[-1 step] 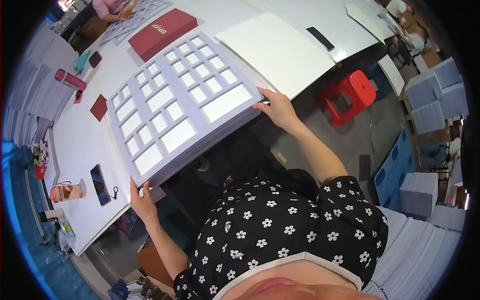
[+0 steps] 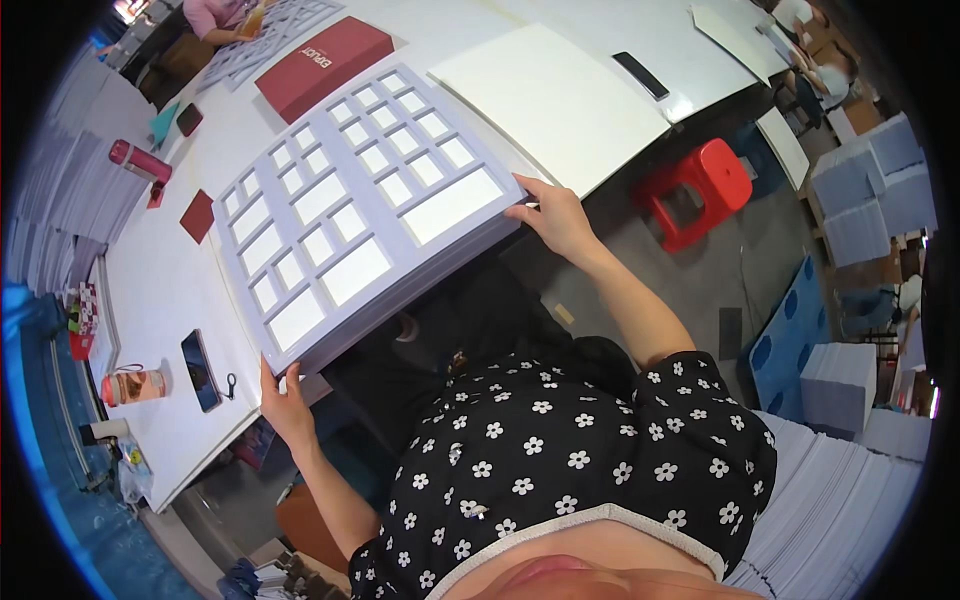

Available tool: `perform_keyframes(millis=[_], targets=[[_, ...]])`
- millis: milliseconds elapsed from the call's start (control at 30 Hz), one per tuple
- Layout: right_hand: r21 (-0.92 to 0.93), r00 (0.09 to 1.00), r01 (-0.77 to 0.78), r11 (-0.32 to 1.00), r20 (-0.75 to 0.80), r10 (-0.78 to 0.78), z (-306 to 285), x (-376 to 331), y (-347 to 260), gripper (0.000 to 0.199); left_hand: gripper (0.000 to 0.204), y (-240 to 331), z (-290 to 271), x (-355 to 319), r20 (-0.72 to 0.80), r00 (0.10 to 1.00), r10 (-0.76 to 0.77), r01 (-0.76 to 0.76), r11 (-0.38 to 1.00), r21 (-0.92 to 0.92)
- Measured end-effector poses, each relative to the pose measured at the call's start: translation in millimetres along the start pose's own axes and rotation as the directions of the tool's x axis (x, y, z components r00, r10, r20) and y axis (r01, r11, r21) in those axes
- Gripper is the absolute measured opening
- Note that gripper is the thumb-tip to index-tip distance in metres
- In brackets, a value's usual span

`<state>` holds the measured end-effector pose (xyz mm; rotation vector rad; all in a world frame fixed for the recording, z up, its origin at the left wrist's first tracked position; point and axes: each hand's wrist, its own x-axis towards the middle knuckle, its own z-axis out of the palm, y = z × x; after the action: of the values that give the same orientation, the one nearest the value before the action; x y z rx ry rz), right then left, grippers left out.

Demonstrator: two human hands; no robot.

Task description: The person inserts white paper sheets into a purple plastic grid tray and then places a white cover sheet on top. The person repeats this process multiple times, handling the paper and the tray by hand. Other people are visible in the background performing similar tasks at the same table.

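Observation:
A stack of pale lavender-grey boards (image 2: 375, 278) lies at the near edge of the white table. Rectangular windows of several sizes are cut through the top board, with white showing in them. At the stack's near left corner, my left hand (image 2: 287, 407) pinches the edge between thumb and fingers. My right hand (image 2: 556, 220) grips the right corner the same way, its thumb low on the side and its forefinger along the top. The fingertips under the boards are partly hidden.
Beyond the stack lies a dark red box (image 2: 325, 68), with large cream sheets (image 2: 550, 105) to its right. A phone (image 2: 200, 370), small scissors (image 2: 230, 385) and a jar (image 2: 132, 386) are at left. A red stool (image 2: 697, 195) stands right of the table. Another person's arm (image 2: 222, 36) is at the far left.

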<state>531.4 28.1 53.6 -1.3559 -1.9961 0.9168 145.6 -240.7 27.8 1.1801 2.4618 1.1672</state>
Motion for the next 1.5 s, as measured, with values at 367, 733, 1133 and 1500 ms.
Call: perform_keyframes(millis=[367,733,1133,1500], targets=[[-0.041,0.975,0.151,0.988,-0.161,-0.155,15,-1,20,0.051,0.042,-9,5,-5,-0.061,0.996,-0.064,0.058,0.994,-0.098],[-0.812,0.99,-0.12,0.572,-0.143,0.004,-39,30,85,0.057,0.034,-19,-41,10,-0.249,0.962,0.115,-0.111,0.993,0.029],[-0.739,0.991,-0.068,0.67,0.026,0.13,-46,43,99,0.035,0.042,202,-81,-8,-0.218,0.501,0.838,-0.375,-0.018,-0.927],[-0.834,0.998,0.039,0.55,0.058,0.017,-41,46,90,0.016,0.037,271,-55,-4,-0.186,0.116,0.976,-0.308,-0.143,-0.941]])
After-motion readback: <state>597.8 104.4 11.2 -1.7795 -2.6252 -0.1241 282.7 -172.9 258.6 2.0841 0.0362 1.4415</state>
